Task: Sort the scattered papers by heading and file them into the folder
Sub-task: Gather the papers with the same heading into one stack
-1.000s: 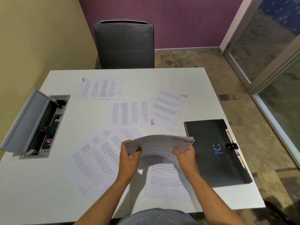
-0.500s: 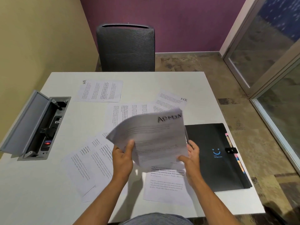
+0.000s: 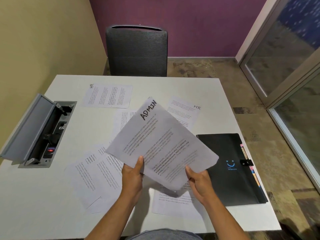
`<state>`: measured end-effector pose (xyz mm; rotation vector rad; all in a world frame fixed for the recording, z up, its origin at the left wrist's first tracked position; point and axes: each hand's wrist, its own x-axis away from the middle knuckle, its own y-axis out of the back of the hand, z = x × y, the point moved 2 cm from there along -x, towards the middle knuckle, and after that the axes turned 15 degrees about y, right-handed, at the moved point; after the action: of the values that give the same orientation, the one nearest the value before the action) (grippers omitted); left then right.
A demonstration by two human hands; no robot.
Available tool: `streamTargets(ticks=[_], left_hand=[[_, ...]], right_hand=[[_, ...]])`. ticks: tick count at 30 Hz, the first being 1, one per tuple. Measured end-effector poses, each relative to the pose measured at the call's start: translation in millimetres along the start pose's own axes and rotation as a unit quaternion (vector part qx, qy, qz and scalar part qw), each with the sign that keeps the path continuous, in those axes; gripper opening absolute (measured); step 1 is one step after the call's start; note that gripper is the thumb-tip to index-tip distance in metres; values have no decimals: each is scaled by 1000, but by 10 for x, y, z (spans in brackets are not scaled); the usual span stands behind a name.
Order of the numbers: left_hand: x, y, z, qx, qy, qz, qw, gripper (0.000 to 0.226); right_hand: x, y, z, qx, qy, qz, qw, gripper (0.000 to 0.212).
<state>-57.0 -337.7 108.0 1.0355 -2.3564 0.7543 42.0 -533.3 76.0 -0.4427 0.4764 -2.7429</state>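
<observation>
The scene is evenly and softly lit from above. A faint shadow is cast on the worktop (image 3: pixel 190 87) below centre. Straight lines are bowed at the frame edges; fine print is blurred.

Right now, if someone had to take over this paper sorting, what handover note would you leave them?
Left hand and right hand both grip the ADMIN sheets, lifted above the table.
Two HR sheets lie at the far side; more sheets lie near left, at centre and under the hands, headings unreadable.
The black folder lies on the right, clasp shut.
Done: ADMIN sheets gathered. Left: collect the other sheets by heading, open the folder, file everything.
</observation>
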Motion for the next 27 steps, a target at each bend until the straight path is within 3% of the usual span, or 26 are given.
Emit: streamTargets(ticks=[2,4,6,11,17,23,27], left_hand=[[-59,114,33,-24,25,-7,999,37],[-124,252,14,-37,38,-22,998,38],[-179,388,-40,-44,47,-26,998,38],[-235,640,-227,-131,69,9,989,35],[-321,788,-348,-309,23,11,951,28],[-362,727,-314,-330,-19,-22,944,20],[-322,643,-263,-316,-34,-21,948,15]], right_hand=[[-24,25,28,43,9,-21,999,88],[-45,75,40,76,13,-38,996,49],[-64,144,47,101,11,-39,994,31],[-92,215,126,159,-9,-20,987,30],[-135,191,268,205,34,-8,978,19],[-201,183,338,175,103,-25,979,30],[-189,252,244,231,100,8,968,32]])
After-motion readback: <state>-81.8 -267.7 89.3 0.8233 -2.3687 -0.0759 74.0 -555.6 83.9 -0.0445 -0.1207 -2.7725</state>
